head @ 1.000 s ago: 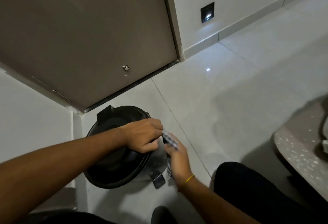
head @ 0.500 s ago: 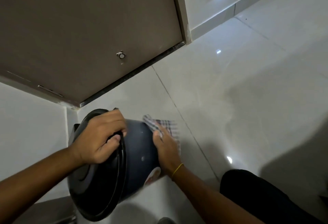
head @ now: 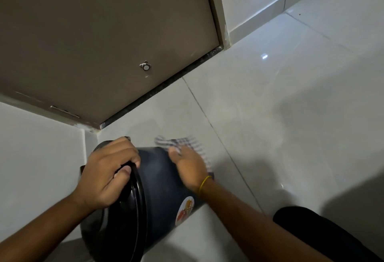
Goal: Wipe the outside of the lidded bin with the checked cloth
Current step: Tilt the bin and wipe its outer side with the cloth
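A dark lidded bin lies tipped toward me on the floor, its black lid facing the lower left and a round sticker on its side. My left hand grips the rim of the lid at the top. My right hand, with a yellow band at the wrist, presses the checked cloth flat against the far side of the bin's body. The cloth is blurred and partly hidden under my palm.
The bin sits in a corner between a white wall on the left and a brown door with a small metal stop. Pale glossy floor tiles spread to the right. My dark-clad knee is at the lower right.
The bin went from upright to tipped on its side. My left hand moved from the lid top to its rim, and my right hand with the cloth slid up the bin's far side.
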### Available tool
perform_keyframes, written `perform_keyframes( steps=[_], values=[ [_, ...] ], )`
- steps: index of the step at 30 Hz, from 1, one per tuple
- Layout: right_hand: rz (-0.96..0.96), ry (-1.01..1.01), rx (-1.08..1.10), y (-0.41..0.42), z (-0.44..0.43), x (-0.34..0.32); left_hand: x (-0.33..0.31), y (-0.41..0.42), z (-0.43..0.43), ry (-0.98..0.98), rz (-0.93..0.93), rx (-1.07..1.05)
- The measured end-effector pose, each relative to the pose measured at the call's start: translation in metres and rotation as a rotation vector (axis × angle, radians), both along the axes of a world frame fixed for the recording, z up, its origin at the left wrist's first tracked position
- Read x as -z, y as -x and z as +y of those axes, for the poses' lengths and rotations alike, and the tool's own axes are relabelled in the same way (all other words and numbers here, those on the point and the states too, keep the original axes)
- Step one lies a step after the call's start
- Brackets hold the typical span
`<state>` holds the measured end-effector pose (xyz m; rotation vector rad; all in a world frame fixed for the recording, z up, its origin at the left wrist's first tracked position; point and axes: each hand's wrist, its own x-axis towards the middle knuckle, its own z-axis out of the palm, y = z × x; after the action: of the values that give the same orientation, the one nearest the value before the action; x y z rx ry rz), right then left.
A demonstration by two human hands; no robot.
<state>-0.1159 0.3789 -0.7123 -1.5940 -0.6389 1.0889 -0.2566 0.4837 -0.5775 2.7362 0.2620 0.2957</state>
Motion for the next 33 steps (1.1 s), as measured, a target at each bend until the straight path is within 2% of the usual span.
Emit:
perform_keyframes(
  steps=[3,5,8,12,15,18,20,23,27,28,31,33],
  values=[
    [-0.072,-0.3,-0.047,0.056,-0.025,-0.03,0.001,0.008,0.008,0.008,-0.044,-0.076],
    [-0.131,-0.363,-0.1,0.084,-0.063,-0.023,0.002,0.018,0.013,0.016,-0.071,-0.122],
    [-0.142,-0.254,-0.129,0.09,-0.094,0.013,0.002,0.033,0.02,0.028,-0.089,-0.199],
    [0.096,-0.005,0.141,0.054,-0.038,0.023,0.005,0.047,0.033,0.031,-0.081,-0.367],
    [-0.08,-0.072,0.078,0.054,0.006,-0.006,0.009,0.05,0.045,0.035,-0.09,-0.484],
    [-0.161,-0.323,-0.046,0.09,0.002,-0.036,0.01,0.056,0.061,0.052,-0.113,-0.594],
    [-0.117,-0.408,-0.091,0.115,-0.024,-0.03,0.011,0.065,0.073,0.058,-0.12,-0.656],
    [-0.046,-0.324,-0.083,0.134,-0.063,0.016,0.016,0.08,0.088,0.102,-0.13,-0.761],
    [0.364,-0.037,0.254,0.103,-0.022,0.046,0.022,0.098,0.101,0.155,-0.157,-0.891],
    [0.384,0.001,0.298,0.091,-0.003,0.043,0.023,0.1,0.103,0.152,-0.164,-0.927],
    [0.193,0.007,0.271,0.082,0.032,0.029,0.024,0.098,0.104,0.156,-0.16,-1.124],
    [0.052,-0.133,0.189,0.105,0.028,0.01,0.022,0.096,0.109,0.169,-0.156,-1.215]
  ],
)
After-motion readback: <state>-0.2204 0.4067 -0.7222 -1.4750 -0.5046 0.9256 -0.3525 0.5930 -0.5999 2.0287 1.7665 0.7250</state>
